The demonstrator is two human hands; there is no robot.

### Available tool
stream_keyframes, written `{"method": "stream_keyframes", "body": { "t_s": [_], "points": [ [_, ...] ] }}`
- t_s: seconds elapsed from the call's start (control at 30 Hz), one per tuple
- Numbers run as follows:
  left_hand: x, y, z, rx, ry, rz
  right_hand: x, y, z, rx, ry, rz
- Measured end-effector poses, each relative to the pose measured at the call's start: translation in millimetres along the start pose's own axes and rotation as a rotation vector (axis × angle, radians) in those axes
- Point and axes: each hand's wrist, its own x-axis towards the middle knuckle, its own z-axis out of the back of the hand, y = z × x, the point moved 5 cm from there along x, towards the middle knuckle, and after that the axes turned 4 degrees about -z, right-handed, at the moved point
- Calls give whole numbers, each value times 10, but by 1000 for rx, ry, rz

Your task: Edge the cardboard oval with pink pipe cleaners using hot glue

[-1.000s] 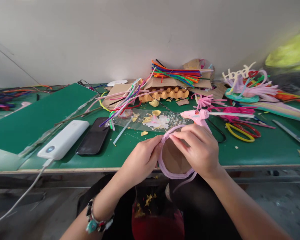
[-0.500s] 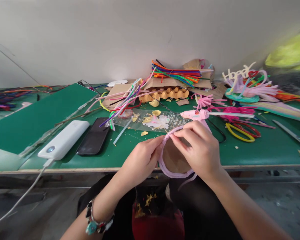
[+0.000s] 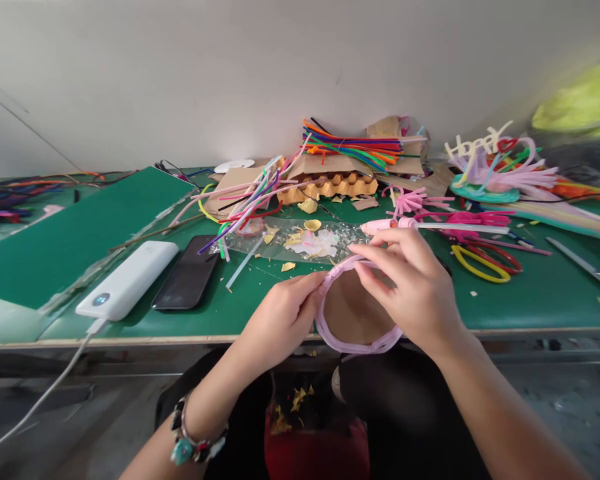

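Note:
A round piece of brown cardboard (image 3: 355, 310), edged with a lavender pipe cleaner (image 3: 333, 341), is held tilted at the table's front edge. My left hand (image 3: 285, 317) pinches its left rim between thumb and fingers. At the upper rim my right hand (image 3: 415, 287) is closed on the pipe cleaner, thumb below and index finger above. Just behind the right hand lies a pink hot glue gun (image 3: 375, 227) with a clear glue stick (image 3: 463, 229) in its back; the hand hides its handle.
A white power bank (image 3: 130, 279) and black phone (image 3: 186, 273) lie left. Behind are a plastic sheet with scraps (image 3: 275, 250), an egg carton (image 3: 330, 189) and bundled pipe cleaners (image 3: 350, 147). Yellow-handled scissors (image 3: 480, 265) and a utility knife (image 3: 580, 263) lie right.
My right hand has slid to the right along the rim, its fingers a little more spread. The disc's right edge shows more now. The left hand keeps its hold.

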Motion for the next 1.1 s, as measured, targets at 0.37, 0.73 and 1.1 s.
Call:
{"method": "stream_keyframes", "body": {
  "t_s": [0.37, 0.73, 1.1],
  "points": [
    [-2, -43, -3, 35, 22, -83, 0, -15, -1, -87, 37, -10],
    [-42, 84, -62, -392, 171, 197, -18, 28, -50, 64, 220, -3],
    [-47, 96, -137, -441, 258, 181, -6, 218, -78, 83, 323, 72]
  ]
}}
